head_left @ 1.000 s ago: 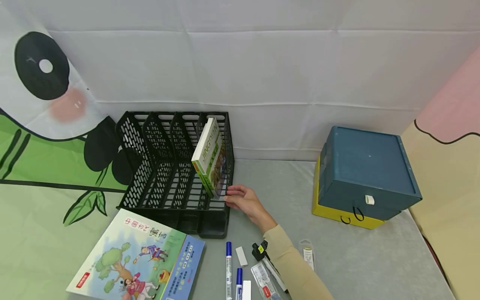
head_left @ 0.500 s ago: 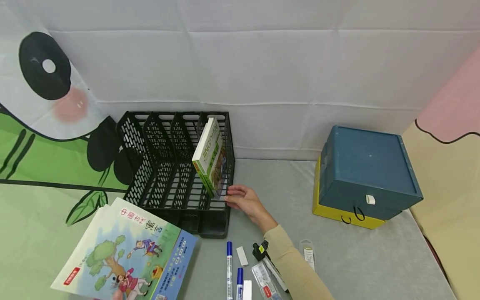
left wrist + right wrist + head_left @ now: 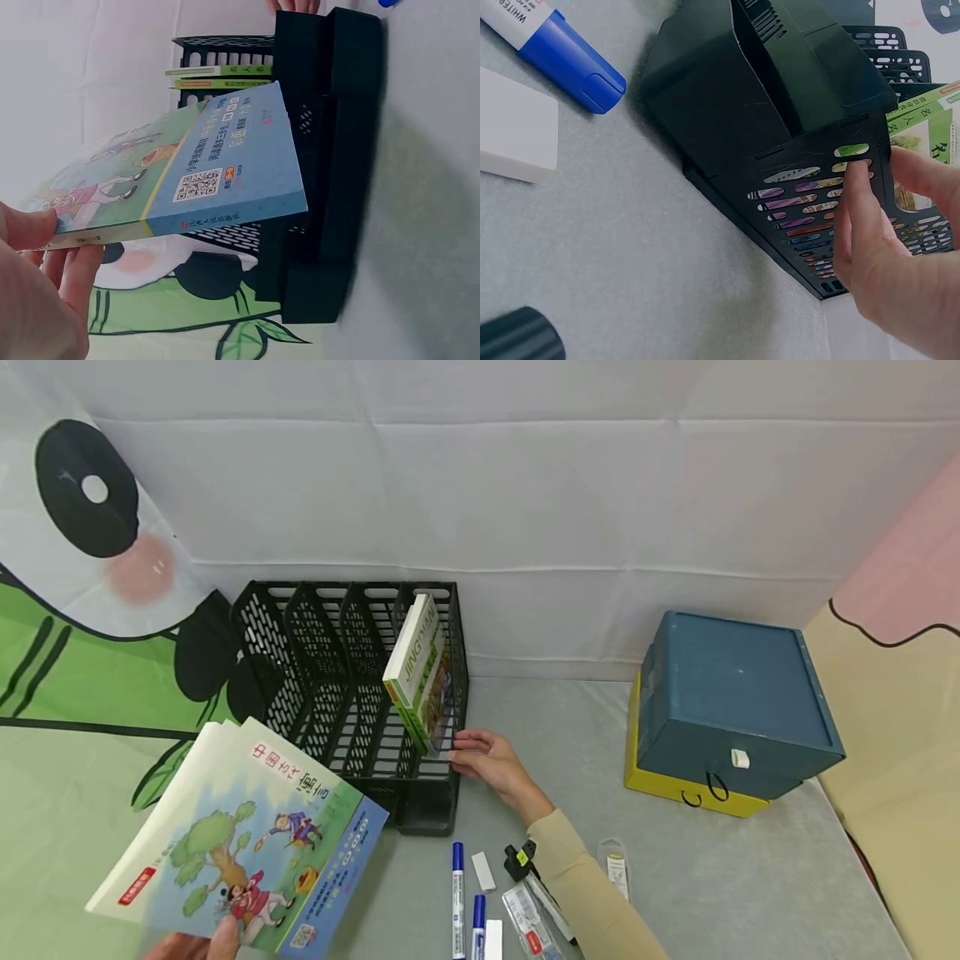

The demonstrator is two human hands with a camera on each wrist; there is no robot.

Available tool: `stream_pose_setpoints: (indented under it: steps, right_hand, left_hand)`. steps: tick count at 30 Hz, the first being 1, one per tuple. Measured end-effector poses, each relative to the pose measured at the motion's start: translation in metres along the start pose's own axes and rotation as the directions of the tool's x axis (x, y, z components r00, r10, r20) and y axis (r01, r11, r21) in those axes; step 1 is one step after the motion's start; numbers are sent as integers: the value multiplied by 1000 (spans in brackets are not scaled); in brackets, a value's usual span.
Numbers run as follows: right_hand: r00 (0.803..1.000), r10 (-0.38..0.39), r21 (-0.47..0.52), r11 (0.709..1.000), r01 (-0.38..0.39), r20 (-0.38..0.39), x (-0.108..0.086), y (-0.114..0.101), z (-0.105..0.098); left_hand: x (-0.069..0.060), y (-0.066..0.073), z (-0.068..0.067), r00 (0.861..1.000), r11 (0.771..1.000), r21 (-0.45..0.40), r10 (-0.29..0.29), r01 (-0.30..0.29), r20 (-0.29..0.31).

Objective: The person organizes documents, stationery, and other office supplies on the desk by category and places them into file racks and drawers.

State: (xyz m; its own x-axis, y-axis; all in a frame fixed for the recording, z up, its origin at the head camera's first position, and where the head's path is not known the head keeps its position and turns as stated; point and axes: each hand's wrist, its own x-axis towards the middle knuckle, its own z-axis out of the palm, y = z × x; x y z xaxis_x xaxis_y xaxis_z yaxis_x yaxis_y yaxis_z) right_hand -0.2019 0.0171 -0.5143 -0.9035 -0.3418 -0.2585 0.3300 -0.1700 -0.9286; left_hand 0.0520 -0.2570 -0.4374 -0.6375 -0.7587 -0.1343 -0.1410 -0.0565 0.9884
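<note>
Between eight and nine o'clock on the grey table (image 3: 577, 752) stands our black rack (image 3: 365, 714); just past three o'clock, the blue drawer box (image 3: 750, 668) sits on the yellow drawer box (image 3: 671, 787). Next in size, the picture book (image 3: 247, 852) is held up tilted near eight o'clock, overlapping the rack's front corner in the head view; a second pale corner behind it suggests there may be more than one. Before any lowering, we'd best turn it on edge, parallel to the dividers, and steer clear of the slimmer books (image 3: 412, 664) leaning in the rightmost bay.

Our left hand (image 3: 45, 307) pinches the picture book near one end, thumb on the cover, fingers underneath. Its blue end reaches well past that hold and could sag, we judge, so a deeper pinch would serve us. Our right hand (image 3: 491, 768) pinches the rack's wall at its four o'clock, a sound brace against sliding. At six o'clock lie the marker pens (image 3: 458, 902) and, smaller, the white erasers (image 3: 483, 872); we should swing wide of both.
</note>
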Motion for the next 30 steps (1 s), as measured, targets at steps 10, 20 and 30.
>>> stream_pose_setpoints:
  steps: [10, 20, 30]
  right_hand:
    - [1000, -14, 6, 1000, 14, 2, 3, -4, 1]
    - [1000, -1, -1, 1000, 1, -12, 3, -2, 0]
    - [1000, -2, 10, 1000, 2, -11, 2, 2, 0]
  left_hand:
    - [-24, 7, 47, 909, 931, -109, 308, -349, -283]
    - [-17, 29, 78, 874, 835, -264, 436, -482, -216]
    - [2, 35, 108, 834, 728, -459, 549, -510, -56]
